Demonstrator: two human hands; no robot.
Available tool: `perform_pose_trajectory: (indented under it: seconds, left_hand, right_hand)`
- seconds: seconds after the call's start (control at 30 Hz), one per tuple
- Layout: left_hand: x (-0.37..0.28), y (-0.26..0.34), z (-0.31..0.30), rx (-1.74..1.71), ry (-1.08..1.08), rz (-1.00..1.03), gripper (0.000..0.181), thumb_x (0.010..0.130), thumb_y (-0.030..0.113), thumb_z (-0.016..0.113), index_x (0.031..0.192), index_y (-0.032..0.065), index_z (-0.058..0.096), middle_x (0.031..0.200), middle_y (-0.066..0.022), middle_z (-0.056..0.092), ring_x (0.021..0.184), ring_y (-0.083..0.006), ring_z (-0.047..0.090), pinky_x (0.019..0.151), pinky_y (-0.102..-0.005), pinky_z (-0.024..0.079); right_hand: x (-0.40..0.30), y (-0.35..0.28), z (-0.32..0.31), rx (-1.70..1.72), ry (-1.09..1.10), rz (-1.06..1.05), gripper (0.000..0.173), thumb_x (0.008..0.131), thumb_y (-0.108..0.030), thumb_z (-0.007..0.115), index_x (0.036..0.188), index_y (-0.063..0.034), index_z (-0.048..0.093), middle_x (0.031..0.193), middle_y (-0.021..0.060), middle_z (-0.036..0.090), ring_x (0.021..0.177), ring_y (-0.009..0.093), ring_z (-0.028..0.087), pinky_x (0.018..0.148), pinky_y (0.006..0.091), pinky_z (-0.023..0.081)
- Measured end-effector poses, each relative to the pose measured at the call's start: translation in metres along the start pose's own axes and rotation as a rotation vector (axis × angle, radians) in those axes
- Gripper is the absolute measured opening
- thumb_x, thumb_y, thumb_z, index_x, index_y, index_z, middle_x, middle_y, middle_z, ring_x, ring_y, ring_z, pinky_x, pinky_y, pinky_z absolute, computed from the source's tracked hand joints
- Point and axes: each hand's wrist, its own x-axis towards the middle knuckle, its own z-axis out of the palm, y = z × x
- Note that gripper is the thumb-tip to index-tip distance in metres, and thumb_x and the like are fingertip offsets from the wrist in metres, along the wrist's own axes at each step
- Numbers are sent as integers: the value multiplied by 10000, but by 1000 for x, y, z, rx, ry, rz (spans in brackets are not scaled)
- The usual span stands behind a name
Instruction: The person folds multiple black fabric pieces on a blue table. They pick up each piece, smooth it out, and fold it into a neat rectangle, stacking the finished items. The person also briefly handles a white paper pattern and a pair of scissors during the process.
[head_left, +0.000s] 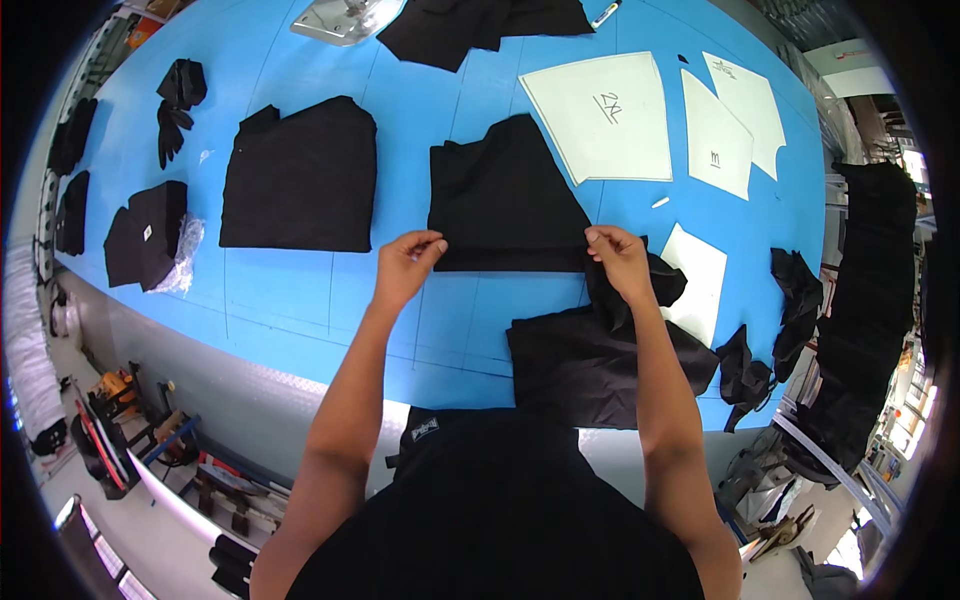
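A cut piece of black fabric (506, 199) lies flat on the blue table (300, 300) before me, with a straight lower edge. My left hand (411, 259) pinches this piece at its lower left side between thumb and fingers. At its right side, my right hand (619, 255) pinches the edge in the same way. A crumpled black scrap (619, 292) lies under and beside my right hand. Nearer to me, another black fabric piece (577, 367) is spread out, partly under my right forearm. A larger stack of black fabric (300, 180) lies to the left.
White pattern pieces (607, 120) with handwritten sizes lie at the upper right, near a piece of white chalk (660, 202). A marker (606, 13), more black fabric (480, 30) and a metal object (345, 19) are at the far side. Black scraps (742, 371) sit near the right edge.
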Motion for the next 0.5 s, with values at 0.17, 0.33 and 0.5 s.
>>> perform_pose_trajectory:
  seconds: [0.17, 0.33, 0.5]
  left_hand:
    - [-15, -29, 11, 9, 10, -11, 136, 907, 71, 725, 1024, 4, 745, 867, -48, 714, 726, -80, 610, 674, -238, 504]
    - [-18, -43, 7, 14, 6, 21, 135, 908, 42, 705, 1036, 12, 736, 918, -56, 708, 745, -98, 615, 692, -242, 504]
    - [-21, -37, 4, 57, -6, 24, 137, 907, 38, 703, 1037, 8, 734, 925, -62, 706, 755, -110, 615, 704, -245, 505]
  right_hand:
    - [-7, 35, 0, -108, 10, -73, 121, 909, -32, 704, 1022, 10, 711, 836, 10, 677, 746, 58, 591, 697, 220, 490]
    - [-10, 26, -2, -157, -47, -49, 144, 884, -8, 718, 1027, -6, 698, 827, 14, 653, 732, 68, 575, 687, 228, 487]
    - [-32, -22, -14, -494, -91, -113, 541, 777, -145, 807, 1270, -87, 593, 1166, 103, 574, 909, 211, 617, 769, 344, 523]
